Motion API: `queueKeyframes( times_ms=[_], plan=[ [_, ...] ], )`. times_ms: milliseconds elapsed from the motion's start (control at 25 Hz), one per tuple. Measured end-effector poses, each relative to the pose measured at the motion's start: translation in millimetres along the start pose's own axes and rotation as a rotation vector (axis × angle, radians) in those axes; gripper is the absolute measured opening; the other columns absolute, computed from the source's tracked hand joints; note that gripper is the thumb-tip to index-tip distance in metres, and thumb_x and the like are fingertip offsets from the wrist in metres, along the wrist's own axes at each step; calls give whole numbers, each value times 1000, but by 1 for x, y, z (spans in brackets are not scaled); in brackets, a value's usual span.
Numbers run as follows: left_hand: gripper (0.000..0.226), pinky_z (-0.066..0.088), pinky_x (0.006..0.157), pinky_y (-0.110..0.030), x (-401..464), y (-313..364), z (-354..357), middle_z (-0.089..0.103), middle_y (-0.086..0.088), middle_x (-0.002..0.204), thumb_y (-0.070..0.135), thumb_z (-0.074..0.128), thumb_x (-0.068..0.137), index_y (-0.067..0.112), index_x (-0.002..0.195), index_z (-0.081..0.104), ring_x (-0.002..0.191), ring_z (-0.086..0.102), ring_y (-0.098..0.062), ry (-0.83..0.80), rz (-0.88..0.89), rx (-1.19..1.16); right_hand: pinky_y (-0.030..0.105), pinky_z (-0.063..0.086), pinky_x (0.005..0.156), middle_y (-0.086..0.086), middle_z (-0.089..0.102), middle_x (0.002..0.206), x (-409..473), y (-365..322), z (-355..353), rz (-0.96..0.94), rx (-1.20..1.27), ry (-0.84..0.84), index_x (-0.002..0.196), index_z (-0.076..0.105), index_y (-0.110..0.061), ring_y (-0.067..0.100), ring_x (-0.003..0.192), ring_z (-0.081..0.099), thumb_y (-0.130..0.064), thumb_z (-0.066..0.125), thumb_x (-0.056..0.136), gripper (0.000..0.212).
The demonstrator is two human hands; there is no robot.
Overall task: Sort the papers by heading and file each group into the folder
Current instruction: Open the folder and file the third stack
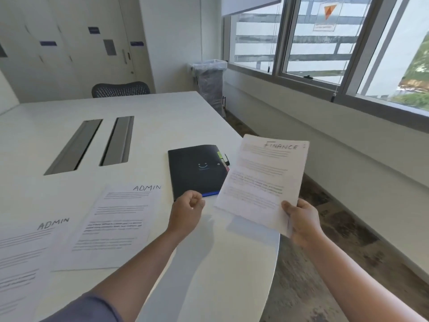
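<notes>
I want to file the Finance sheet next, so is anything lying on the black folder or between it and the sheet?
Nothing visible lies on the black folder; it is closed. The Finance sheet, held by the right hand, overlaps its right edge in view. The left hand, curled and holding nothing, sits at the folder's near edge.

FINANCE sheet (262,182) aloft; black folder (195,170) closed

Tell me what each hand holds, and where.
Right hand grips the white FINANCE-headed paper sheets at their bottom right corner; left hand is fisted, empty.
</notes>
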State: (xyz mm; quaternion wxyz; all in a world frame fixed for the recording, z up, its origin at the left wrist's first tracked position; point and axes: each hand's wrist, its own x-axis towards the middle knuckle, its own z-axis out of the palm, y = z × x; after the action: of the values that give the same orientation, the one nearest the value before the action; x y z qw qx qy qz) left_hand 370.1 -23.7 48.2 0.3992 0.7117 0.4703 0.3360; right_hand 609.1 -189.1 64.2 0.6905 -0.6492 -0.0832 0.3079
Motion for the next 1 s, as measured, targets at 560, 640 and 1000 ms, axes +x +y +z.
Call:
queueKeyframes(
  times_ms=[560, 640, 1000],
  plan=[
    [71, 10, 126, -41, 83, 2, 96, 26, 3, 167, 60, 47, 95, 23, 155, 36, 158, 7, -19, -58, 196, 759, 48, 55, 103, 6, 76, 118, 139, -7, 48, 74, 329, -157, 109, 69, -11, 28, 112, 71, -4, 57, 104, 15],
    [73, 14, 125, -39, 86, 0, 100, 31, 4, 165, 63, 47, 94, 23, 154, 38, 156, 14, -17, -52, 158, 746, 47, 56, 100, 2, 78, 110, 153, -6, 52, 103, 357, -200, 108, 69, -12, 27, 109, 72, -4, 58, 103, 15],
    [61, 54, 70, -37, 101, 1, 105, 68, 8, 96, 73, 38, 90, 22, 107, 65, 85, 64, -18, 99, 278, 884, 37, 59, 84, -5, 81, 98, 183, -6, 77, 78, 320, -269, 106, 69, -14, 14, 90, 76, -4, 57, 104, 16]
  ],
)
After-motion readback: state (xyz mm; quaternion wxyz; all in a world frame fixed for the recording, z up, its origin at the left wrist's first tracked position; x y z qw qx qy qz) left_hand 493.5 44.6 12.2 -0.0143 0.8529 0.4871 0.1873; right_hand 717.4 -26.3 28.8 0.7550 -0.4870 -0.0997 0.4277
